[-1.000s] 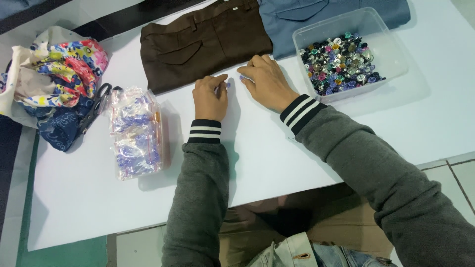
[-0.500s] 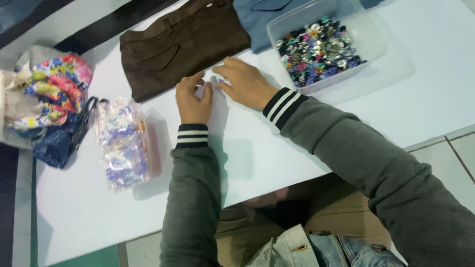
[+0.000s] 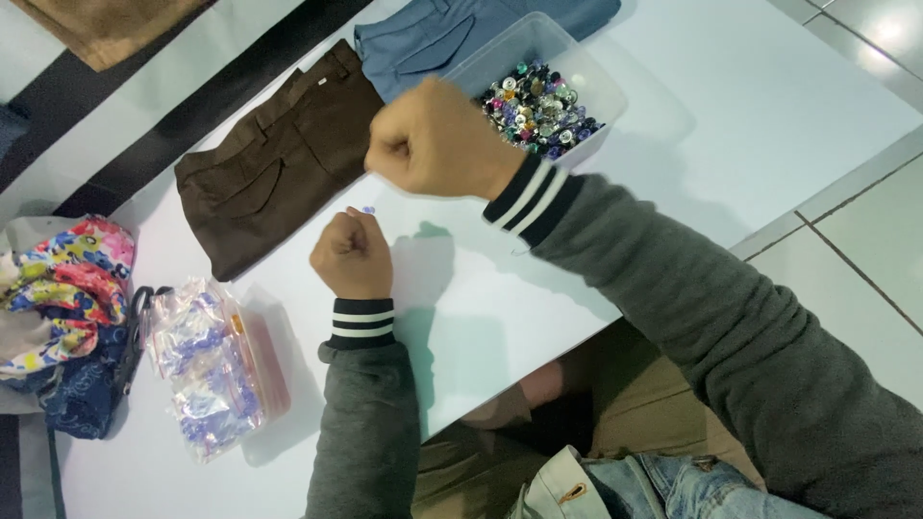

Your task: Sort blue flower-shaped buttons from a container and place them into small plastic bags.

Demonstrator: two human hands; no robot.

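Note:
My left hand (image 3: pixel 351 255) rests on the white table (image 3: pixel 481 308) as a closed fist, with a small lilac piece (image 3: pixel 367 209) showing at its fingertips. My right hand (image 3: pixel 433 139) is raised above the table as a closed fist; I see nothing in it. Folded brown trousers (image 3: pixel 274 168) lie just beyond my left hand. Behind my right hand stands a clear plastic box (image 3: pixel 601 91) filled with several mixed buttons (image 3: pixel 538 106).
Folded blue trousers (image 3: pixel 433 34) lie behind the box. A clear bag of small purple-and-white pieces (image 3: pixel 207 370) sits left of my left forearm. A colourful cloth bag (image 3: pixel 62 288) is at the far left. The table's edge runs diagonally at the right, above a tiled floor (image 3: pixel 865 221).
My right hand has lifted off the table from beside my left hand and closed into a fist. The left hand stays down, now also a fist. The view has shifted.

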